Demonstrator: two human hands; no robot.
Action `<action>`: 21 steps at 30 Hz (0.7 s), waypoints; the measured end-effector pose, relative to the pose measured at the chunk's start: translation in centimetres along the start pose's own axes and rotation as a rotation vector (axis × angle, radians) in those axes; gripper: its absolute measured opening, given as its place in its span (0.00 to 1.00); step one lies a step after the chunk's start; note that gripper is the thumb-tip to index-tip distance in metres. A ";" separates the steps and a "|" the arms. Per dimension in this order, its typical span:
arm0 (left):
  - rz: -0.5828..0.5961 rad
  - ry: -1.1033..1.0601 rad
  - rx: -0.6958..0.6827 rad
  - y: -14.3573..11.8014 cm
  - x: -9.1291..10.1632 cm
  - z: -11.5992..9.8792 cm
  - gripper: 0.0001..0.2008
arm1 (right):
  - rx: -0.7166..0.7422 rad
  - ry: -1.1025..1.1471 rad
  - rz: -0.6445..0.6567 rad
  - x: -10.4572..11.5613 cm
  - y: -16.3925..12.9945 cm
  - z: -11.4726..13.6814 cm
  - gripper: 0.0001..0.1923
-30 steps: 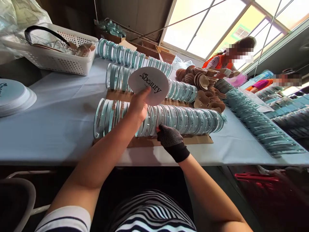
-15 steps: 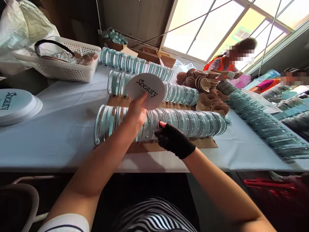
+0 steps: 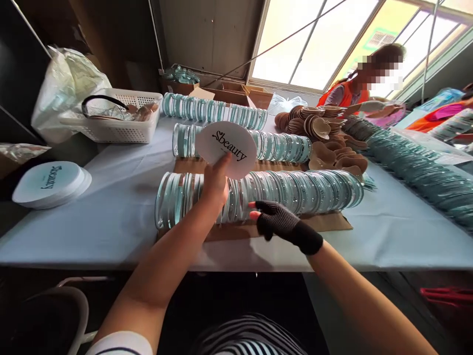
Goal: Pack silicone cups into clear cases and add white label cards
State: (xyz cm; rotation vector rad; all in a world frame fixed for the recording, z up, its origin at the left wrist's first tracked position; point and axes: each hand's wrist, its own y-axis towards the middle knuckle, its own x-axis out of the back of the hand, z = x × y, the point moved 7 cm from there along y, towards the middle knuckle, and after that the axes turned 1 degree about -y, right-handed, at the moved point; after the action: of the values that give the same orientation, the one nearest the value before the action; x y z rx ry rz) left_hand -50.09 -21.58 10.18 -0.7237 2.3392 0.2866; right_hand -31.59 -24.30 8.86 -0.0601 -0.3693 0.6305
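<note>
**Two hands at a packed row of clear lids**

One bare left hand point(image 3: 215, 183) pinches a round "beauty" card point(image 3: 226, 149) upright above the nearest row of clear lids point(image 3: 266, 195). Gloved right hand point(image 3: 275, 219), fingers spread, touches that row; a nudge could topple lids off the cardboard strip point(image 3: 325, 223).

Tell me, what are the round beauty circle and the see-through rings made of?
The round disc in the left hand looks like matte white card: thin, flat, printed. The rings by the gloved right hand look like clear, glossy plastic, maybe glass.
</note>
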 end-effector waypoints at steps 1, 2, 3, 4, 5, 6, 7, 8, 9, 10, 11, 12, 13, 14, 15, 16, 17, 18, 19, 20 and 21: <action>0.000 0.034 -0.031 -0.2 -0.1 -0.3 0.25 | 0.081 -0.105 -0.139 1.8 0.7 1.1 0.20; 0.000 0.067 -0.064 -0.5 -0.2 -0.7 0.24 | 0.163 -0.175 -0.290 3.6 1.3 2.4 0.19; -0.001 0.095 -0.097 -0.9 -0.4 -1.1 0.22 | 0.247 -0.214 -0.433 5.0 1.6 3.7 0.19; 0.000 0.116 -0.123 -1.4 -0.6 -1.6 0.21 | 0.337 -0.252 -0.538 5.7 1.8 5.1 0.20; -0.003 0.128 -0.143 -1.9 -0.8 -2.0 0.20 | 0.435 -0.314 -0.618 5.8 1.8 6.6 0.22; -0.011 0.134 -0.156 -2.5 -1.0 -2.4 0.19 | 0.528 -0.388 -0.666 5.2 1.6 7.9 0.26; -0.024 0.137 -0.156 -3.0 -1.0 -2.6 0.19 | 0.603 -0.464 -0.681 4.0 1.3 8.9 0.29; -0.036 0.142 -0.142 -3.5 -1.0 -2.6 0.18 | 0.663 -0.543 -0.684 2.5 0.9 9.8 0.31; -0.046 0.151 -0.113 -3.9 -0.9 -2.5 0.18 | 0.708 -0.611 -0.688 1.0 0.5 10.3 0.32; -0.057 0.163 -0.079 -4.1 -0.7 -2.3 0.17 | 0.741 -0.660 -0.685 -0.3 0.3 10.7 0.30; -0.066 0.174 -0.045 -4.3 -0.4 -2.1 0.17 | 0.756 -0.686 -0.673 -1.2 0.3 10.9 0.26; -0.068 0.180 -0.020 -4.3 -0.1 -2.0 0.17 | 0.747 -0.688 -0.658 -1.6 0.6 11.0 0.22; -0.069 0.174 -0.018 -4.2 0.3 -2.1 0.17 | 0.705 -0.668 -0.662 -1.3 1.1 10.9 0.19; -0.063 0.156 -0.038 -3.9 0.7 -2.6 0.19 | 0.631 -0.631 -0.699 -0.2 1.5 10.6 0.17; -0.051 0.131 -0.076 -3.5 1.1 -3.5 0.21 | 0.542 -0.582 -0.767 1.5 1.5 10.2 0.15; -0.035 0.105 -0.122 -2.9 1.5 -4.5 0.24 | 0.447 -0.535 -0.867 3.4 1.0 9.7 0.14; -0.021 0.086 -0.163 -2.2 1.8 -5.7 0.26 | 0.381 -0.504 -0.968 5.2 -0.2 9.3 0.14; -0.010 0.077 -0.183 -1.4 2.1 -6.7 0.27 | 0.364 -0.504 -1.037 6.3 -1.9 9.2 0.15; -0.002 0.077 -0.176 -0.6 2.4 -7.5 0.28 | 0.379 -0.556 -1.064 6.8 -3.9 9.4 0.18; -0.001 0.081 -0.147 0.1 2.6 -8.0 0.27 | 0.375 -0.667 -0.972 6.2 -5.3 9.5 0.21; -0.006 0.084 -0.109 0.7 2.9 -8.2 0.26 | 0.365 -0.769 -0.864 5.0 -6.7 9.4 0.23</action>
State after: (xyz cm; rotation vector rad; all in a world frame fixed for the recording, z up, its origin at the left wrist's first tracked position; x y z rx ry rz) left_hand -56.65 -25.32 14.51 -0.8090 2.4151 0.3913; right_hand -27.41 -27.28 20.33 0.6796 -0.9427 -0.1787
